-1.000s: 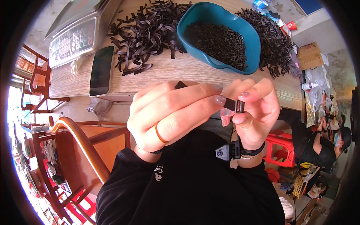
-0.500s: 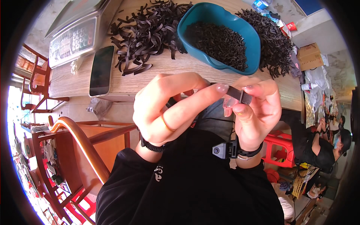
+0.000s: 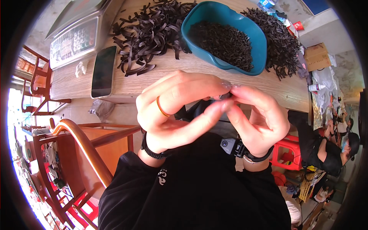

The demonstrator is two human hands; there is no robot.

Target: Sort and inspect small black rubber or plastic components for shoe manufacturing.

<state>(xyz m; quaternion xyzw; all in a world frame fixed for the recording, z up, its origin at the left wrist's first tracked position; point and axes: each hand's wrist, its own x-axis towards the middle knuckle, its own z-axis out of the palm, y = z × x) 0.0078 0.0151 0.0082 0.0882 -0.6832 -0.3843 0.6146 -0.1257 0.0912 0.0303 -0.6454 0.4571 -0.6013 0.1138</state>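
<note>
My left hand [image 3: 178, 105] and my right hand [image 3: 258, 117] meet in front of my chest, just off the table's near edge. Thumb and forefinger of each are pinched together, fingertips touching. Between them is a short black strap [image 3: 226, 96], of which only a dark sliver shows; the fingers hide the rest. Beyond the hands, a teal plastic basin [image 3: 209, 57] holds many small black pieces [image 3: 226, 42]. To its left lies a loose heap of longer black strips [image 3: 153, 34], and to its right another heap of black pieces [image 3: 278, 46].
A scale [image 3: 78, 40] with a keypad stands at the table's far left, beside a dark phone [image 3: 103, 73] and a crumpled white scrap [image 3: 80, 69]. A wooden chair [image 3: 82, 142] is at my left. On the right are a red stool [image 3: 289, 153] and a person in black [image 3: 329, 155].
The fingers have closed over the black strap, which showed plainly before with a small band across it. My left hand has turned, its thumb now showing below the forefinger.
</note>
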